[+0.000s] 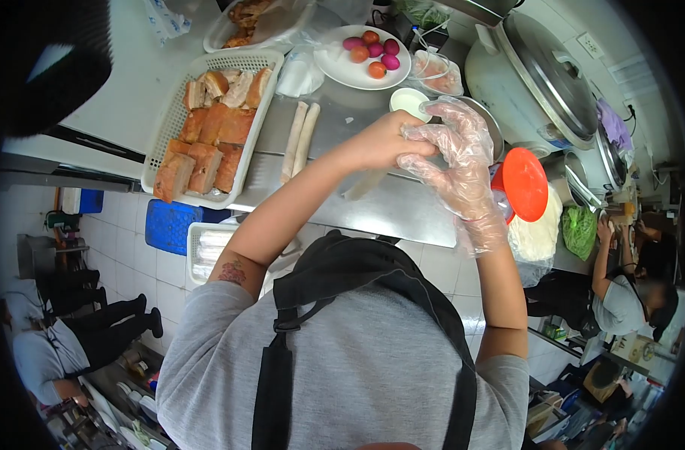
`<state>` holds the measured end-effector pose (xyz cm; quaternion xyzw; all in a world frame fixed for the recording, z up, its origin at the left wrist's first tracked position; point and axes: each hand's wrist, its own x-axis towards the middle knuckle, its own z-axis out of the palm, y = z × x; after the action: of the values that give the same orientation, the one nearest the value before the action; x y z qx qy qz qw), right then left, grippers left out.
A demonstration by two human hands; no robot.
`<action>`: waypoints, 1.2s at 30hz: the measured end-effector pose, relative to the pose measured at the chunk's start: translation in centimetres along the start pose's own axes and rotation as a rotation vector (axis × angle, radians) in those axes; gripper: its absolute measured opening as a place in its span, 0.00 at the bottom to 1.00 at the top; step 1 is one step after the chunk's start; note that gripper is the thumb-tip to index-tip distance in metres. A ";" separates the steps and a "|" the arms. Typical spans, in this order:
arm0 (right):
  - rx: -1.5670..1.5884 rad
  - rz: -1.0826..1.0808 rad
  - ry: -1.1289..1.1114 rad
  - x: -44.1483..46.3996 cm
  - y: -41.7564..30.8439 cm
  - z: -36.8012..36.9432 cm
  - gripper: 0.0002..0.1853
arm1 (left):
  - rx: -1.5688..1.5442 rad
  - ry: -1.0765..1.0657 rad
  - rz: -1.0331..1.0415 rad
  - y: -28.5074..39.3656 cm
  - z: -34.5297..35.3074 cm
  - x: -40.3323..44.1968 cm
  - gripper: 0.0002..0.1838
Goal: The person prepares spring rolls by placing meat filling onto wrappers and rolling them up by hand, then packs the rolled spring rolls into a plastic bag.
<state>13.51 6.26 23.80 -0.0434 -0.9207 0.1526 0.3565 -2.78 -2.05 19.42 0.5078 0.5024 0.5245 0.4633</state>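
Observation:
My left hand [401, 139] is bare and closed, its fingertips hidden against the right palm; what they grip, if anything, cannot be made out. A clear plastic glove [471, 184] covers my right hand [455, 150], whose bent fingers are spread around the left fingers. Just beyond the hands are a small white bowl [408, 100] and a round metal bowl [494, 129] partly hidden by the glove. To the right stands a red-orange lid or container [524, 184]. Two long pale rolls [301, 142] lie on the metal counter [357, 124], left of my hands.
A white basket [254, 142] holds browned meat pieces. Behind are a plate [335, 71] of red and purple round items and a large lidded pot [507, 82]. Green produce [579, 231] lies right. Co-workers [620, 300] stand right and others [72, 337] left. A blue crate [179, 225] sits below.

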 end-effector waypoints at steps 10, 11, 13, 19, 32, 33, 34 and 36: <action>-0.134 -0.006 -0.077 -0.3 -0.4 -0.3 0.22 | 0.015 0.036 0.063 -1.9 0.2 0.4 0.10; -0.165 -0.015 -0.128 0.1 -0.6 -0.8 0.21 | 0.069 0.052 0.133 -2.1 0.3 0.3 0.10; -0.223 -0.021 -0.199 0.4 -1.1 -1.4 0.21 | 0.176 0.071 0.274 -2.5 0.9 0.1 0.10; -0.220 -0.002 -0.276 1.2 -1.9 -0.8 0.21 | 0.219 0.200 0.322 -2.4 0.7 -0.8 0.08; 0.596 0.594 -0.395 -2.8 2.3 12.7 0.40 | -0.923 0.511 -0.044 -7.9 -4.3 -0.2 0.28; 0.595 0.656 -0.449 -4.3 2.6 13.8 0.39 | -0.966 0.527 -0.040 -9.5 -5.2 -0.3 0.28; 0.595 0.717 -0.506 -5.8 2.3 14.5 0.38 | -1.010 0.547 -0.035 -10.8 -5.8 -0.6 0.27; 0.550 0.801 -0.595 -8.3 2.1 14.4 0.37 | -1.098 0.575 -0.078 -13.7 -6.3 -0.7 0.26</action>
<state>9.98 3.11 7.77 -0.2500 -0.8196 0.5155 -0.0058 -9.41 -2.22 5.88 0.0149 0.2821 0.8049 0.5219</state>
